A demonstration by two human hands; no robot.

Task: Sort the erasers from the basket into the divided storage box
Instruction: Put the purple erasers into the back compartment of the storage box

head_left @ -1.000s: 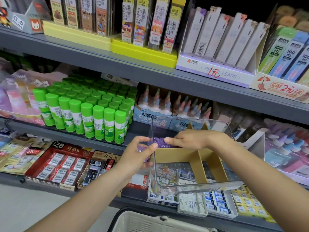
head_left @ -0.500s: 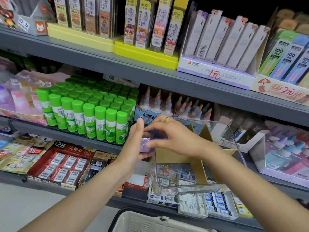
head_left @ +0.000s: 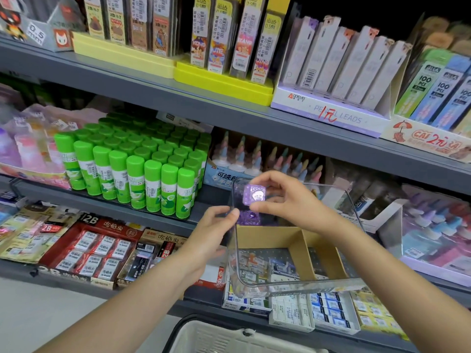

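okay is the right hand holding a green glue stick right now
No, the right hand pinches a small purple eraser above the clear storage box; the green glue sticks stand untouched on the shelf.
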